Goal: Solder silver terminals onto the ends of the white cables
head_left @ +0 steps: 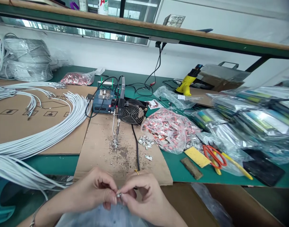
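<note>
My left hand (94, 193) and my right hand (145, 194) meet at the front edge of the bench, over my lap. A small silvery piece (118, 195) sits between the fingertips of both, pinched from either side; most of it is hidden, so its exact kind cannot be told. Just beyond my hands lies a brown cardboard sheet (97, 157). On it, right of centre, are several loose small white-and-silver connectors (146, 142), one pair (148, 157) nearer to me. A soldering iron (121, 101) hangs tip down over a heap of solder scraps (115, 143).
Behind stand a blue soldering station (103, 102) and a black fan (133, 114). White cables (61, 132) fill the left. At right are a bag of orange-and-white parts (168, 129), orange-handled scissors (214, 156), a yellow heat gun (188, 82) and plastic-wrapped packs (257, 116).
</note>
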Demonstrator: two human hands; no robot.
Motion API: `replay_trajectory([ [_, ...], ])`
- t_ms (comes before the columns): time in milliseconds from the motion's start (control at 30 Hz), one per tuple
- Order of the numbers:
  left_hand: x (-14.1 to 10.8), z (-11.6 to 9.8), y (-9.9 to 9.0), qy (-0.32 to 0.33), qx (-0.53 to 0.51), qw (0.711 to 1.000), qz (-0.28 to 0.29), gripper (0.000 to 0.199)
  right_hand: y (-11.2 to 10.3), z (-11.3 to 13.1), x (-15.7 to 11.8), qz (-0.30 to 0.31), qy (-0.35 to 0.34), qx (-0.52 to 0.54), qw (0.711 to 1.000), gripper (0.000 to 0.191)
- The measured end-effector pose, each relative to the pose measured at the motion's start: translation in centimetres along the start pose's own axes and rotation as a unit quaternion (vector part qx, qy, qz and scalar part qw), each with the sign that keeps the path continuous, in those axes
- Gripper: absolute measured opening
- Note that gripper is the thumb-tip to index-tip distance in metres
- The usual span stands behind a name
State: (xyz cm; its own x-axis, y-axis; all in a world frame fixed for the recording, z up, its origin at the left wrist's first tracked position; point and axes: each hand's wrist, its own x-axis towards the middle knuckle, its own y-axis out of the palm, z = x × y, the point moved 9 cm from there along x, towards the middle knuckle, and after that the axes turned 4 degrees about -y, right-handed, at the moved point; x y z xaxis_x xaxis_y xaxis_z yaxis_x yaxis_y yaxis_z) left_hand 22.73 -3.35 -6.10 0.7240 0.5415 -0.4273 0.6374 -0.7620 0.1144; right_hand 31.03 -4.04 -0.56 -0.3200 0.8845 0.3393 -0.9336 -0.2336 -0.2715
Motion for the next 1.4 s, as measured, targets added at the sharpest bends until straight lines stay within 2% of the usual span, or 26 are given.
replay_trajectory([
  [167,-0.1,-0.4,0.3,0.006,0.040,0.999,0.029,0.025,0.9,-0.4,0.3,0.037,0.036,0.147,0.988,0.011],
  [267,-0.3,-1.0,0.5,0.018,0.049,0.998,0.028,0.024,1.8,-1.9,0.0,0.058,0.113,0.243,0.962,0.006],
  [300,-0.3,-1.4,0.4,0.026,0.064,0.998,0.013,0.022,2.3,-2.6,-0.2,0.064,0.147,0.280,0.947,0.004],
  [400,-0.7,-2.0,-0.4,0.035,0.113,0.991,-0.058,0.023,3.4,-4.4,-0.6,0.062,0.233,0.375,0.895,0.020],
  [467,-0.9,-1.7,-1.0,0.009,0.115,0.989,-0.097,0.030,3.2,-5.0,-0.5,0.042,0.244,0.387,0.888,0.026],
  [500,-1.0,-1.6,-1.1,-0.004,0.115,0.987,-0.112,0.034,2.9,-4.9,-0.3,0.034,0.233,0.371,0.898,0.026],
  [567,-1.3,-1.7,-1.5,-0.012,0.143,0.979,-0.143,0.039,1.6,-4.3,0.2,0.014,0.189,0.291,0.938,0.022],
  [667,-1.5,-2.6,-1.7,0.001,0.244,0.952,-0.186,0.038,-0.7,-2.6,0.5,-0.004,0.111,0.080,0.991,0.013],
  [733,-1.5,-3.0,-1.7,0.000,0.299,0.933,-0.203,0.036,-1.5,-1.5,0.5,-0.002,0.076,-0.059,0.995,0.013],
  [800,-1.3,-3.2,-1.5,-0.001,0.317,0.925,-0.210,0.036,-1.7,-1.0,0.4,-0.004,0.056,-0.111,0.992,0.018],
  [867,-1.0,-2.9,-1.3,-0.007,0.280,0.938,-0.204,0.036,-1.7,-1.0,0.3,-0.039,0.041,-0.071,0.996,0.020],
  [933,-0.6,-2.0,-1.0,-0.021,0.184,0.965,-0.184,0.037,-1.7,-1.3,0.1,-0.106,0.022,0.013,0.994,0.020],
  [1000,-0.1,-0.9,-0.6,-0.029,0.078,0.984,-0.155,0.038,-1.6,-1.9,-0.4,-0.181,-0.002,0.099,0.978,0.019],
  [1067,0.2,-0.4,-0.6,-0.019,0.033,0.988,-0.150,0.038,-1.3,-2.5,-0.7,-0.222,-0.015,0.157,0.962,0.019],
  [1200,0.0,-0.4,-1.4,0.004,0.063,0.984,-0.167,0.039,-0.6,-2.6,-0.3,-0.212,-0.007,0.173,0.962,0.021],
  [1400,-0.2,-0.9,-1.2,-0.020,0.029,0.993,-0.116,0.037,-0.9,-1.8,0.3,-0.198,-0.018,0.166,0.966,0.017],
])
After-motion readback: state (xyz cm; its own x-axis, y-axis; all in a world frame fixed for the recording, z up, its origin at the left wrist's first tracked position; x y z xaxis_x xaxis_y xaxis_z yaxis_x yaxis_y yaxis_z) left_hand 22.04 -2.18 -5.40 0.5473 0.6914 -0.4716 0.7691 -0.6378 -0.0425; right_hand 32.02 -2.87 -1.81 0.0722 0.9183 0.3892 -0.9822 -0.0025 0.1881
